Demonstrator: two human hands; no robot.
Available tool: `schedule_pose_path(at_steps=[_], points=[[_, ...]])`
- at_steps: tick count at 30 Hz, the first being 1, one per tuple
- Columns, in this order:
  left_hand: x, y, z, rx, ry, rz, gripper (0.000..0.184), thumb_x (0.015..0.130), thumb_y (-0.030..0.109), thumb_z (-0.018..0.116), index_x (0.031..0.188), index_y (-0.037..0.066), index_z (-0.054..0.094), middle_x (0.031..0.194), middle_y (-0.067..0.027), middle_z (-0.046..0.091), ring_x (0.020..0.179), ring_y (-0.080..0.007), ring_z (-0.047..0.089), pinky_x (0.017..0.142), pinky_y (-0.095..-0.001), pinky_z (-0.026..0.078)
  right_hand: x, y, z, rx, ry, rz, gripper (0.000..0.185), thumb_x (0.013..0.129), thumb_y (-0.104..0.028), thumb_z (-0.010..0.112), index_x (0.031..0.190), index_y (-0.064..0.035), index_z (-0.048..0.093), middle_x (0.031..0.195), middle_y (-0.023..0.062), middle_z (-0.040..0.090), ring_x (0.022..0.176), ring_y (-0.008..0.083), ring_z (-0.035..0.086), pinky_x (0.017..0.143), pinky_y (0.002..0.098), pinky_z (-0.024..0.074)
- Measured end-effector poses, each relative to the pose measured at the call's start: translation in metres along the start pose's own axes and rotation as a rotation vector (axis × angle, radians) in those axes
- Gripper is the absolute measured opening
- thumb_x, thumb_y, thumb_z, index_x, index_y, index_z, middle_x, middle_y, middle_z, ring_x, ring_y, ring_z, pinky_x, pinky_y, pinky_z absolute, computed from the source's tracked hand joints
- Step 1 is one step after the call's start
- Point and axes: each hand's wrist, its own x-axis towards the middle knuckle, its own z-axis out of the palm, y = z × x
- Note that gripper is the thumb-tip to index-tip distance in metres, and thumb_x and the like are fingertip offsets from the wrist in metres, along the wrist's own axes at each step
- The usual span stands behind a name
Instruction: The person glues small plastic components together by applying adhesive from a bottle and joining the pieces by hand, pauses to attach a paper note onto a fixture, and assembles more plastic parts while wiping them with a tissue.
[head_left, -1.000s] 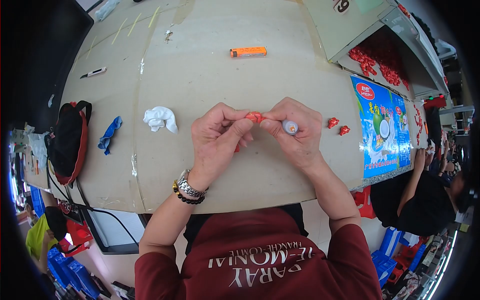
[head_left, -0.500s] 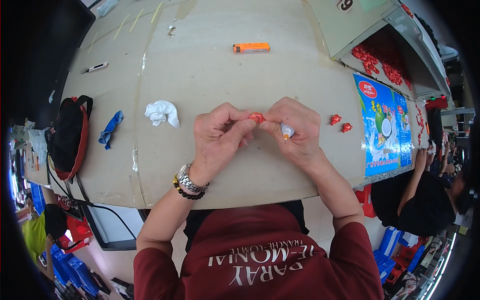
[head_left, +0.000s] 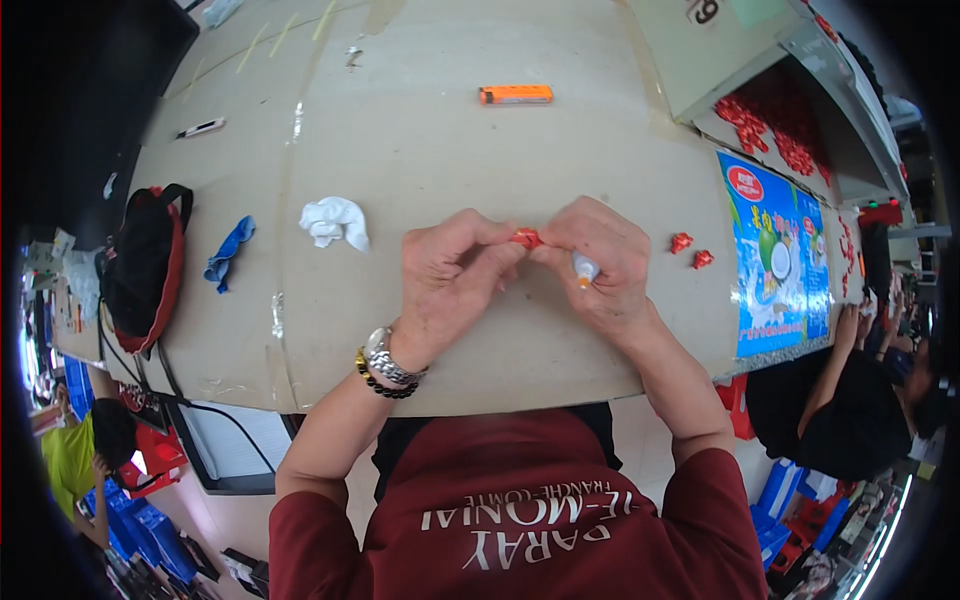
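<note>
My left hand (head_left: 455, 275), with a watch and a beaded bracelet on its wrist, is closed in a pinch on a small shiny red piece (head_left: 525, 238). My right hand (head_left: 605, 262) meets it from the other side, thumb and forefinger pinching the same piece. Tucked in the right palm is a small white tube (head_left: 585, 267) with an orange tip pointing down towards the table. Most of the red piece is hidden by the fingertips. Two similar red pieces (head_left: 681, 242) lie on the table just right of my right hand.
A crumpled white cloth (head_left: 335, 220), a blue scrap (head_left: 230, 254) and a black-and-red bag (head_left: 150, 265) lie to the left. Farther back are a cutter knife (head_left: 201, 128) and an orange box (head_left: 515, 94). Right: a blue printed sheet (head_left: 765, 300) and a shelf with red pieces (head_left: 795, 150). People sit both sides.
The whole view has shifted slightly, with table items appearing a little farther right. Both hands keep their grip on the red piece, and the tube in the right hand has turned slightly.
</note>
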Motion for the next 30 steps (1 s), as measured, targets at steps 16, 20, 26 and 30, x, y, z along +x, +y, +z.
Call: schedule_pose_path(at_steps=[16, 20, 26, 30], points=[[0.000, -0.005, -0.002, 0.022, 0.026, 0.256, 0.010, 0.078, -0.001, 0.064, 0.072, -0.002, 0.055, 0.061, -0.0115, 0.062, 0.051, -0.0175, 0.058, 0.048, -0.0291, 0.042, -0.007, -0.006, 0.004, 0.044, -0.030, 0.067, 0.008, 0.078, 0.005, 0.064, 0.080, 0.0029, 0.057, 0.071, 0.0098, 0.055, 0.064, 0.0205, 0.050, 0.056, 0.0298, 0.0396], [0.000, -0.004, 0.001, -0.035, 0.040, 0.304, 0.011, 0.076, -0.002, 0.063, 0.071, -0.003, 0.055, 0.059, -0.0118, 0.061, 0.049, -0.0183, 0.057, 0.046, -0.0300, 0.040, -0.012, 0.001, 0.004, 0.056, -0.022, 0.091, 0.009, 0.083, -0.001, 0.064, 0.079, 0.0022, 0.056, 0.072, 0.0075, 0.053, 0.066, 0.0181, 0.048, 0.059, 0.0286, 0.0385], [0.001, -0.002, 0.000, -0.033, 0.042, 0.318, 0.013, 0.076, -0.003, 0.063, 0.069, -0.003, 0.052, 0.058, -0.0124, 0.059, 0.048, -0.0199, 0.056, 0.045, -0.0309, 0.039, -0.012, 0.001, 0.006, 0.047, -0.019, 0.111, 0.013, 0.086, -0.006, 0.064, 0.079, 0.0013, 0.055, 0.073, 0.0064, 0.052, 0.067, 0.0169, 0.047, 0.059, 0.0283, 0.0378], [0.002, -0.008, 0.001, -0.032, 0.030, 0.304, 0.013, 0.076, -0.001, 0.063, 0.069, -0.002, 0.052, 0.056, -0.0126, 0.058, 0.048, -0.0205, 0.056, 0.046, -0.0311, 0.039, -0.010, -0.004, 0.007, 0.062, -0.008, 0.122, 0.011, 0.085, -0.002, 0.064, 0.079, 0.0008, 0.055, 0.072, 0.0074, 0.052, 0.066, 0.0183, 0.047, 0.058, 0.0296, 0.0376]])
